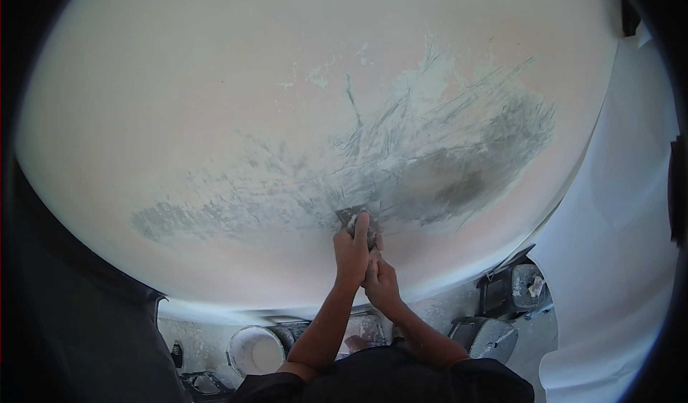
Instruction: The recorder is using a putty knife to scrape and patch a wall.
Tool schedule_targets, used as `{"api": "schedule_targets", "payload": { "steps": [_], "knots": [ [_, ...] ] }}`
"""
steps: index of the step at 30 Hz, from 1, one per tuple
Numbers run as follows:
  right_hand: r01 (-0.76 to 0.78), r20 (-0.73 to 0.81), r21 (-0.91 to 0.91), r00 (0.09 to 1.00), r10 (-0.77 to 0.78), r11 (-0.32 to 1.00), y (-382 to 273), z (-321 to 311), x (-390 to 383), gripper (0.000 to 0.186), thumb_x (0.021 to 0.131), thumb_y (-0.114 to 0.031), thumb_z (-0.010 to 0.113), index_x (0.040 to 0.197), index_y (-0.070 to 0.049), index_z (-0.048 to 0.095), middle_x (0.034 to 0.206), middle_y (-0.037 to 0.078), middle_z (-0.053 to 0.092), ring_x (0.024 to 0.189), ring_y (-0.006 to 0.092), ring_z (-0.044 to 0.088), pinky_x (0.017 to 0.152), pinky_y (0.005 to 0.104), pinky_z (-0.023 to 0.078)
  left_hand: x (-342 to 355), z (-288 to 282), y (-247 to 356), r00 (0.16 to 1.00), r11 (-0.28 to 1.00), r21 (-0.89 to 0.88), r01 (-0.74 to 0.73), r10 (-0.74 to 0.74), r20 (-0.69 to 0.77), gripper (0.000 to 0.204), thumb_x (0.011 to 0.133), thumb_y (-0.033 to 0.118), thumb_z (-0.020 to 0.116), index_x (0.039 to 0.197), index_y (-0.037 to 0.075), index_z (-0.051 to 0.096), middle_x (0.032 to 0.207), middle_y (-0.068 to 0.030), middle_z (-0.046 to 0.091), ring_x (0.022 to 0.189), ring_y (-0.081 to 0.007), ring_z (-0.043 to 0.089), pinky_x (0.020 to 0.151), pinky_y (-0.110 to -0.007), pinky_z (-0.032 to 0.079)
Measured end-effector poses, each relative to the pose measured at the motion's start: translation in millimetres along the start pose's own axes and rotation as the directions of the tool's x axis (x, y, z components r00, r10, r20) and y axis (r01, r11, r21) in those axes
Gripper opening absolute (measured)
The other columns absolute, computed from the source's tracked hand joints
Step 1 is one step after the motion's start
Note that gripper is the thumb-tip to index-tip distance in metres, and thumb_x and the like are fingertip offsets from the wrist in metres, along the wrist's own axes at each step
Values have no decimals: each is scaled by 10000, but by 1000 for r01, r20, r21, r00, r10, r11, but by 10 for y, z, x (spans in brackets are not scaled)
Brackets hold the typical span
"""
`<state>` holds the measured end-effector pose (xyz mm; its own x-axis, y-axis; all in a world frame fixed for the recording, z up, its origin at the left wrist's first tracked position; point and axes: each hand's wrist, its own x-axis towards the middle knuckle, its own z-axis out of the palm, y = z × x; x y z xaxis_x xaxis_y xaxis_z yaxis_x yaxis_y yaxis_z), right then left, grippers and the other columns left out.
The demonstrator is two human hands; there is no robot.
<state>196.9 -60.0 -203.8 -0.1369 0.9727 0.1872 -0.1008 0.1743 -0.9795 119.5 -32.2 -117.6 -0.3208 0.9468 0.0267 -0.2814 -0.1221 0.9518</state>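
Note:
A large, smooth, pale curved surface (215,109) fills most of the view. Across its lower middle runs a broad band of grey scratched patches (287,181), with a browner area (459,181) on the right. Against the band's lower edge rests a scraper (346,212) with a flat dark blade. My left hand (351,252) is closed around it, thumb stretched along the top. Just below and to the right, my right hand (382,286) is closed at the lower end of the grip. The fingers partly hide the handle.
A round white bucket (236,349) stands below on the dusty floor, left of my body. Dark step stools (494,340) are at the lower right. White sheeting (609,224) hangs along the right side, and dark sheeting (64,295) lines the left.

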Motion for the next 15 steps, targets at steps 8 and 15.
{"api": "schedule_targets", "payload": {
  "steps": [8,15],
  "knots": [
    [-81,54,27,995,79,996,233,35,-106,326,1038,-267,468,931,20,579,594,64,564,548,126,544,524,305,435,-53,-93,-87,999,996,86,16,-13,-44,473,998,364,571,801,-54,672,574,-65,596,413,-83,468,380,-232,323],
    [29,44,-39,999,-27,999,-32,97,88,333,1034,-294,475,958,9,588,652,85,632,542,187,591,530,336,462,-26,-41,233,1000,999,-33,-14,14,7,440,982,364,599,830,-42,677,580,-99,599,410,-101,487,379,-232,346]
  ]
}}
